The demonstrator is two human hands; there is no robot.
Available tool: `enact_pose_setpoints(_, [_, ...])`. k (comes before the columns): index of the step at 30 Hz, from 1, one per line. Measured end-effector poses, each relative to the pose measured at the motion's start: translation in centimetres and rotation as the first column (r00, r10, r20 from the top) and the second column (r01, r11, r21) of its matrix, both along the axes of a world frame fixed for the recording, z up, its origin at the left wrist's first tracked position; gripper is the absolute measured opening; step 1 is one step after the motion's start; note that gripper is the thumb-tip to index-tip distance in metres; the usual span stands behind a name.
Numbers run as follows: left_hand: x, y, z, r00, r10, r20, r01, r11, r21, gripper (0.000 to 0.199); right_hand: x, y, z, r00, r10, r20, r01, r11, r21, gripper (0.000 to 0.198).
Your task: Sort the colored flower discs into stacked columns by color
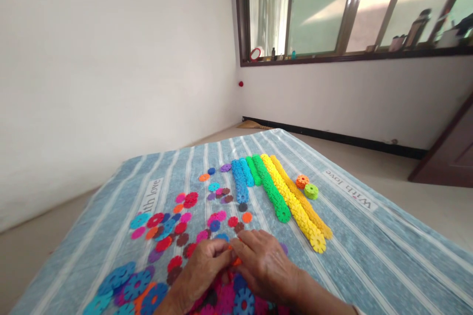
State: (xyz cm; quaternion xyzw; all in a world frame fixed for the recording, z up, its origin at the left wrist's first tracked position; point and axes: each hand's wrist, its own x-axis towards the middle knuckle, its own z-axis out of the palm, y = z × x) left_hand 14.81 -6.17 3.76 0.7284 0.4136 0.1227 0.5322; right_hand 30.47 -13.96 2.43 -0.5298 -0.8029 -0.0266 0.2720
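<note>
My left hand [207, 266] and my right hand [264, 261] meet over a heap of colourful notched plastic discs [225, 300]. Their fingers are closed together around orange notched discs [237, 261], which show only in part between them. How many are held is hidden by the fingers. Beyond my right hand, overlapping discs lie in long rows sorted by colour: a blue row [241, 182], a light-blue row [247, 172], a green row [271, 192] with a shorter green one beside it, a yellow row [295, 204] and a darker yellow row [306, 202].
Loose mixed discs [162, 243] spread over the striped cloth [369, 241] to the left. A small orange stack [302, 181] and a lime-green stack [311, 191] stand right of the rows. White walls and a window [321, 10] with items on its sill lie beyond.
</note>
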Motion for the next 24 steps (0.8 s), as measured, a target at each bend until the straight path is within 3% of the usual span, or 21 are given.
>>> enact_pose_setpoints(6, [0.1, -0.1, -0.2, 0.999, -0.032, 0.029, 0.032, 0.999, -0.009, 0.042, -0.3, -0.2, -0.2, 0.999, -0.004, 0.033, 0.006, 0.999, -0.052, 0.011])
enact_pose_setpoints(18, [-0.1, 0.1, -0.9, 0.989, -0.080, 0.121, 0.079, 0.997, 0.007, 0.041, -0.4, -0.3, 0.1, 0.997, 0.035, -0.063, -0.042, 0.992, -0.123, 0.015])
enact_pose_setpoints(22, [-0.1, 0.1, -0.3, 0.994, -0.017, 0.110, 0.016, 1.000, 0.013, 0.041, 3.6, 0.2, 2.0, 0.987, -0.004, -0.162, -0.011, 0.996, -0.094, 0.023])
enact_pose_setpoints(24, [-0.1, 0.1, 0.1, 0.995, 0.010, 0.100, -0.013, 0.999, 0.035, 0.040, 7.3, 0.9, 3.2, 0.982, -0.149, -0.118, 0.134, 0.983, -0.123, 0.020])
